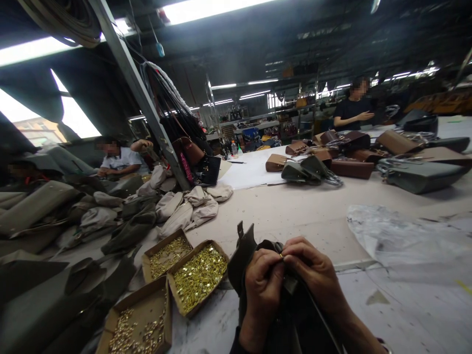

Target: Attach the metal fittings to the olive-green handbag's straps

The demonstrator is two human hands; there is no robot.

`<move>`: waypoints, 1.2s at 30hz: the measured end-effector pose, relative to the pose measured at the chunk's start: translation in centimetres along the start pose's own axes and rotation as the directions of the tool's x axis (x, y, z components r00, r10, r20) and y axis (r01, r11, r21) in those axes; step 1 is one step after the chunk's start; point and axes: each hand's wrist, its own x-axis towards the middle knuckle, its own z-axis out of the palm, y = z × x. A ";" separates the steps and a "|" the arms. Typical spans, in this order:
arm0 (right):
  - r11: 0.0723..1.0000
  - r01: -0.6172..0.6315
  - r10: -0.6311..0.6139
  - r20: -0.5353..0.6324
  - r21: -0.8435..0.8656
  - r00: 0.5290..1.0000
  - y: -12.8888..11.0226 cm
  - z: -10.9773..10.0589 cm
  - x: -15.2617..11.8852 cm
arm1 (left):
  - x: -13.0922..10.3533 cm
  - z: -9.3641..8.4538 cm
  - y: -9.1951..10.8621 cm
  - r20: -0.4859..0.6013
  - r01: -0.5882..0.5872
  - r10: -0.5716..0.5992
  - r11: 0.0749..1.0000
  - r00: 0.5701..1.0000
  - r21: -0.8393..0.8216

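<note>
A dark green bag [241,268] stands in front of me at the table's near side, partly hidden by my hands. My left hand [263,282] is closed on the bag's upper edge, thumb and fingers pinched together. Against it, my right hand [313,270] pinches a small gold-coloured metal piece [281,255] at the same edge; its exact kind is too small to tell. To the left of the bag lie cardboard trays of gold-coloured metal fittings: one heaped full [201,275], one behind it [169,255], and one nearer me with scattered small pieces [138,329].
Green and beige bag pieces [191,209] pile up along the left. Finished-looking brown and green bags [350,152] stand at the back right. Clear plastic sheeting [391,236] lies on the right. A metal post [147,103] rises at the left. Other people [354,108] are farther off.
</note>
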 end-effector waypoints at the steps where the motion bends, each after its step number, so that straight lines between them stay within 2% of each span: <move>1: 0.999 0.026 -0.026 0.012 -0.030 1.000 -0.5 -0.1 0.0 | 0.0 0.0 0.0 -0.012 0.032 -0.032 0.999 0.999 -0.032; 5: 0.983 0.080 -0.059 0.126 -0.168 0.990 -2.3 -0.3 -0.2 | 0.1 0.0 -0.4 -0.082 0.129 -0.139 0.985 0.987 -0.113; 10: 0.955 0.013 0.060 0.237 -0.297 0.970 -3.0 -1.1 0.1 | 0.2 -0.5 -0.9 -0.183 0.237 -0.269 0.954 0.945 -0.182; 14: 0.898 0.037 0.162 0.407 -0.439 0.899 -4.4 -2.1 0.9 | 0.2 -0.8 -0.5 -0.091 0.302 -0.336 0.915 0.937 -0.268; 17: 0.764 0.180 0.220 0.512 -0.620 0.831 -6.5 -2.4 1.8 | 0.3 -0.9 -0.2 -0.063 0.317 -0.347 0.906 0.936 -0.281; 20: 0.630 0.307 0.272 0.572 -0.714 0.774 -8.3 -2.7 2.6 | 0.3 -0.8 -0.4 -0.093 0.341 -0.389 0.881 0.916 -0.329; 23: 0.598 0.317 0.334 0.588 -0.736 0.737 -9.0 -3.7 2.9 | 0.2 -0.8 -0.9 -0.088 0.377 -0.445 0.834 0.891 -0.402; 28: 0.606 0.165 0.398 0.476 -0.778 0.785 -9.0 -6.5 2.5 | 0.5 -1.2 -1.1 -0.037 0.393 -0.483 0.754 0.875 -0.526; 30: 0.561 0.153 0.394 0.425 -0.814 0.815 -9.2 -7.0 2.2 | 0.8 -1.3 -0.4 -0.003 0.370 -0.448 0.742 0.894 -0.559; 31: 0.506 0.159 0.386 0.388 -0.848 0.837 -9.2 -6.9 2.1 | 0.9 -1.3 0.0 0.029 0.351 -0.408 0.746 0.913 -0.566; 33: 0.337 0.185 0.353 0.306 -0.923 0.884 -9.0 -6.4 1.9 | 1.0 -1.1 1.1 0.126 0.308 -0.289 0.763 0.949 -0.569; 36: 0.095 0.241 0.271 0.258 -0.966 0.927 -7.9 -5.0 1.7 | 0.7 -0.4 2.6 0.286 0.277 -0.136 0.797 0.948 -0.536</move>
